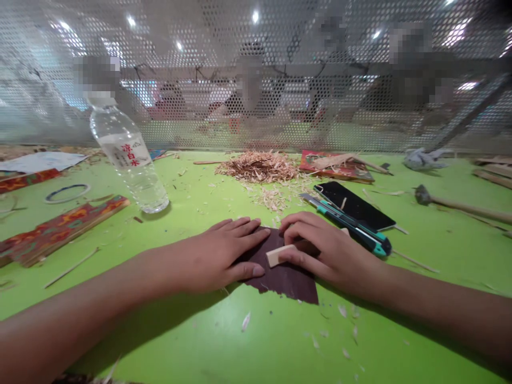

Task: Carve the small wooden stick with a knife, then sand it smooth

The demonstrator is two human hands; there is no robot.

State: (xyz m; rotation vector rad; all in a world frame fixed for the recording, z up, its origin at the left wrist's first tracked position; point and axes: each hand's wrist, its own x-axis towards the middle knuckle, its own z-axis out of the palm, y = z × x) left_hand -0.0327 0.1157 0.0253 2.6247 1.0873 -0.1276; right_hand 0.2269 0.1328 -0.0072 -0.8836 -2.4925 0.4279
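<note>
A dark brown sheet (294, 282) with a ragged near edge, resembling sandpaper, lies on the green table (224, 341). My left hand (224, 256) rests flat on the sheet's left part, its fingers stretched out and holding nothing. Between the thumb and fingers of my right hand (320, 245) is a small pale wooden block (275, 256), held against the sheet. My right fingers hide the block's right end.
A water bottle (130, 160) stands left. Right of my right hand lie a utility knife (348, 224) and black phone (354, 205). Wood shavings (260, 166) are heaped behind, before a perforated metal screen (192, 128). A hammer-like tool (460, 205) lies right; patterned red boards (64, 229) lie left.
</note>
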